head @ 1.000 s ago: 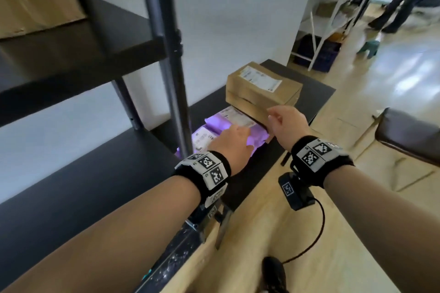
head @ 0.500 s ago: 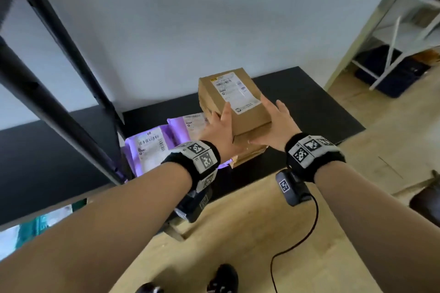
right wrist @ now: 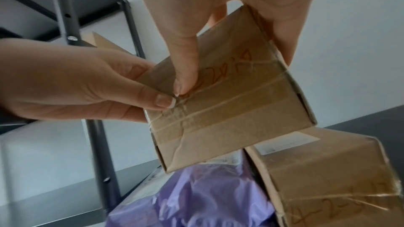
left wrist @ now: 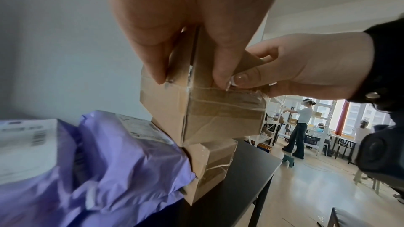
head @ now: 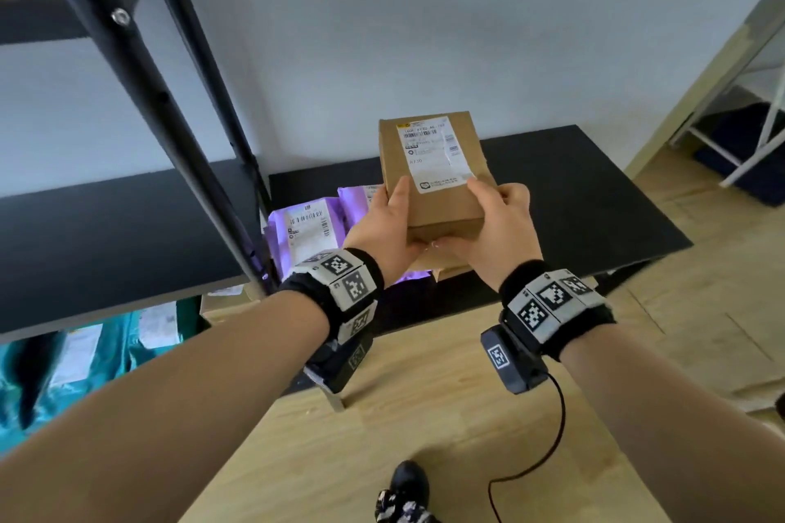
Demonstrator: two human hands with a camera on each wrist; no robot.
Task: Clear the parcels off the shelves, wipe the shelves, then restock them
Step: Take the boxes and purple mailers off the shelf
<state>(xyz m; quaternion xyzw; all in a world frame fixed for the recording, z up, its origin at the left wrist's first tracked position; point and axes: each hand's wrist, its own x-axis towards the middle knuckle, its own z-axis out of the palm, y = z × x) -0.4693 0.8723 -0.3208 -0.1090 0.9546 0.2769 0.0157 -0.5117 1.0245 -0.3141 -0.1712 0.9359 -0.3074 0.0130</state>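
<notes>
Both hands hold a brown cardboard box (head: 433, 170) with a white label, lifted above the low black shelf (head: 586, 204). My left hand (head: 388, 225) grips its near left corner, thumb on top. My right hand (head: 495, 225) grips the near right corner. The wrist views show the taped box (left wrist: 210, 110) (right wrist: 229, 110) pinched between thumbs and fingers. A second brown box (left wrist: 210, 165) (right wrist: 323, 179) stays on the shelf beneath. Two purple mailer bags (head: 306, 229) (left wrist: 91, 170) (right wrist: 196, 196) lie to its left.
A black shelf post (head: 170, 119) rises at the left, with another black shelf board (head: 106, 234) beyond it. Teal parcels (head: 85, 357) lie below that board. A white wall stands behind. A white rack (head: 739, 132) stands at the right, and people stand far off (left wrist: 299, 127).
A second ago my left hand rested on the purple bag and my right touched the boxes. Both hands then took the top box and raised it off the lower one.
</notes>
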